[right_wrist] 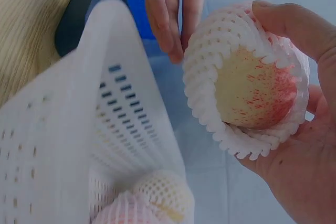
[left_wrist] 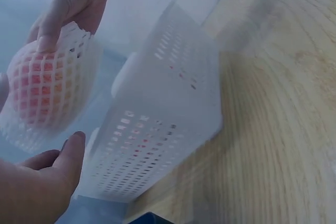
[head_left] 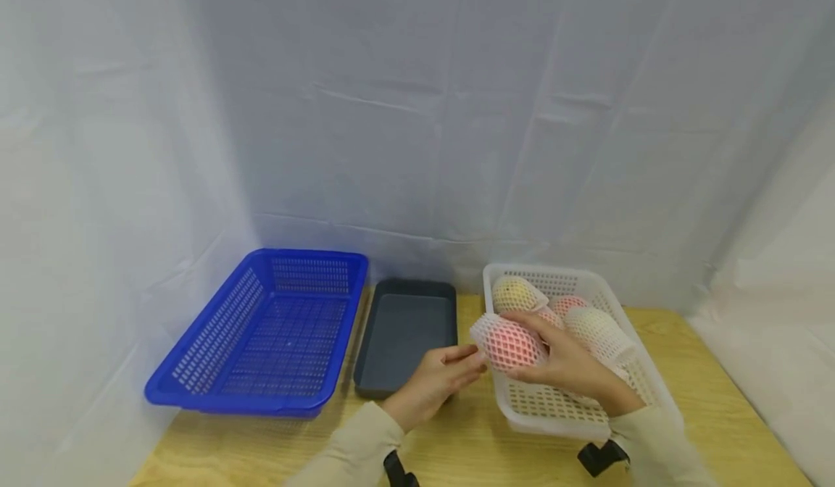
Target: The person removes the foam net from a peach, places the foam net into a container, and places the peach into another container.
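My right hand [head_left: 574, 360] grips a peach [head_left: 512, 346] in a white foam net, above the left side of the white basket [head_left: 554, 423]. The fruit's pale yellow, red-speckled skin [right_wrist: 257, 90] shows through the net's opening in the right wrist view. Close to the other end of the net, my left hand [head_left: 433, 382] holds its fingers loosely extended. Whether its fingertips touch the net I cannot tell. Inside the white basket lie several more netted fruits, among them a yellow one [head_left: 514, 293] and a pale one [head_left: 596, 331].
A blue basket [head_left: 163, 393] stands on the left of the wooden table [head_left: 470, 451]. Between the two baskets lies a shallow dark grey tray [head_left: 407, 338]. White sheeting [head_left: 424, 146] hangs behind and at both sides.
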Demonstrator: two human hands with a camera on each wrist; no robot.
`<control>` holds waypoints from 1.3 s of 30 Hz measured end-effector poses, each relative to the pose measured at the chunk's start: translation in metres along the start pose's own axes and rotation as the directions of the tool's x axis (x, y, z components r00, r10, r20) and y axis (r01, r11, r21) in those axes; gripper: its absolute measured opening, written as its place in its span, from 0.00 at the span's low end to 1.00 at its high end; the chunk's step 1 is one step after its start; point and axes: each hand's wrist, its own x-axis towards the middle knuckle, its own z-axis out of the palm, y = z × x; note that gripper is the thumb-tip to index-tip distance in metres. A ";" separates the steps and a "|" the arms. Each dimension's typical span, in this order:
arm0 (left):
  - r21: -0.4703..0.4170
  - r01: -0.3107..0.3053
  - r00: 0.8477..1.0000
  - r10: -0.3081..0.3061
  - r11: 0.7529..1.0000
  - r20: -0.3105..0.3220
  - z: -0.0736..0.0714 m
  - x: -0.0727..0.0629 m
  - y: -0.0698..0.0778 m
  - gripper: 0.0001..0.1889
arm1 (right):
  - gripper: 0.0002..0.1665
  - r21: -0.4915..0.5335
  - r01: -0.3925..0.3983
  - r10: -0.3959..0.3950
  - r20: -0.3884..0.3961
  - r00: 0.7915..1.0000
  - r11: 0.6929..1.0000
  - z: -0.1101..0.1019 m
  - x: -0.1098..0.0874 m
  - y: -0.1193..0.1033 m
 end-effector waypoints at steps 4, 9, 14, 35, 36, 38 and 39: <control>-0.006 -0.007 1.000 0.008 1.000 0.012 -0.003 -0.002 0.006 0.29 | 0.47 -0.004 0.027 -0.027 0.026 0.999 1.000 0.010 0.006 -0.008; 0.001 -0.006 1.000 0.006 1.000 -0.003 -0.006 -0.007 0.012 0.29 | 0.47 -0.007 0.070 -0.069 0.067 0.995 0.998 0.020 0.015 -0.015; -0.006 0.002 1.000 -0.002 1.000 -0.030 -0.011 -0.011 0.016 0.28 | 0.48 -0.020 0.135 -0.133 0.080 0.988 0.991 0.031 0.025 -0.018; -0.082 -0.046 0.996 0.039 0.996 -0.085 -0.041 -0.042 0.014 0.31 | 0.52 0.272 -0.044 0.063 -0.059 0.996 0.961 0.088 0.025 -0.024; -0.090 -0.048 0.995 0.040 0.995 -0.093 -0.042 -0.044 0.013 0.31 | 0.53 0.305 -0.064 0.083 -0.052 0.995 0.950 0.091 0.025 -0.025; -0.103 -0.049 0.993 0.038 0.993 -0.109 -0.044 -0.049 0.010 0.31 | 0.54 0.356 -0.094 0.119 -0.049 0.992 0.930 0.097 0.024 -0.025; -0.114 -0.049 0.993 0.035 0.992 -0.117 -0.046 -0.050 0.009 0.31 | 0.54 0.375 -0.103 0.132 -0.052 0.990 0.921 0.101 0.023 -0.025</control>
